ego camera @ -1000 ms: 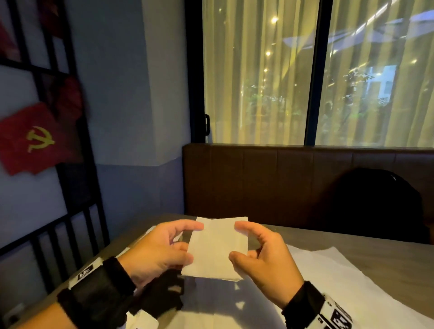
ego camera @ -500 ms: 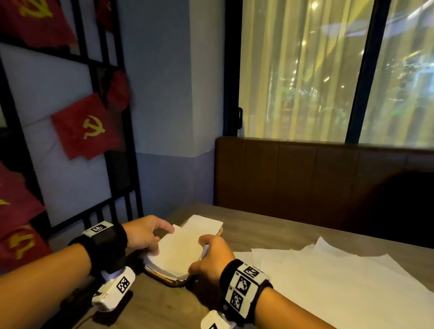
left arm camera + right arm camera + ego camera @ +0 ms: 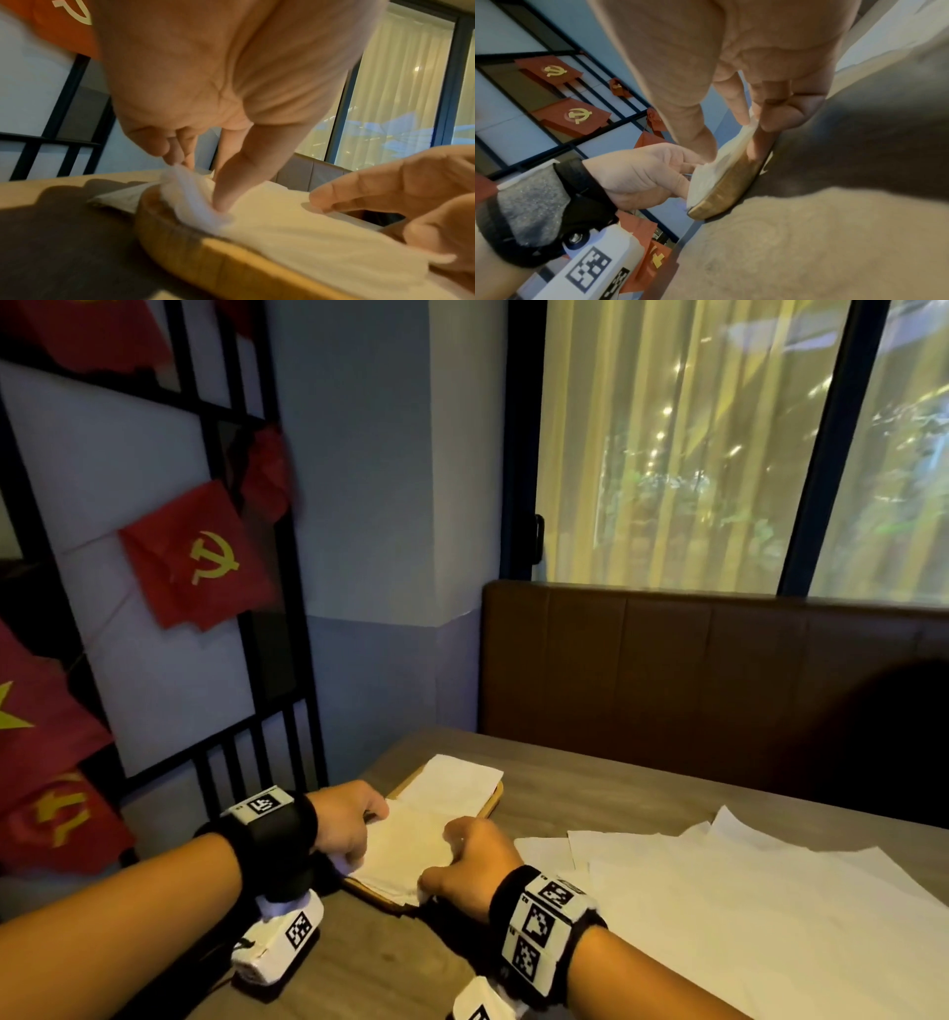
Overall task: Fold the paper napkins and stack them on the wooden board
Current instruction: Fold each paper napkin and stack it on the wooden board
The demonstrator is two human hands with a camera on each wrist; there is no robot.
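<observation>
A stack of folded white napkins (image 3: 405, 850) lies on the wooden board (image 3: 490, 806) at the table's left end. My left hand (image 3: 375, 814) holds the top napkin's left edge, with the thumb (image 3: 226, 203) pressed on top and the fingers curled at the ruffled edge (image 3: 185, 182). My right hand (image 3: 441, 860) pinches the same napkin at its near right corner, thumb on top. In the right wrist view the board (image 3: 721, 194) shows edge-on under the stack (image 3: 706, 176). A further folded napkin (image 3: 457, 775) sticks out at the board's far end.
Several unfolded white napkins (image 3: 744, 906) lie spread on the table (image 3: 616, 798) to the right of the board. A brown padded bench back (image 3: 667, 680) runs behind the table. A black railing with red flags (image 3: 205, 567) stands close on the left.
Both hands have brought the folded napkin down and to the left from mid-air onto the stack on the board. They still hold its edges.
</observation>
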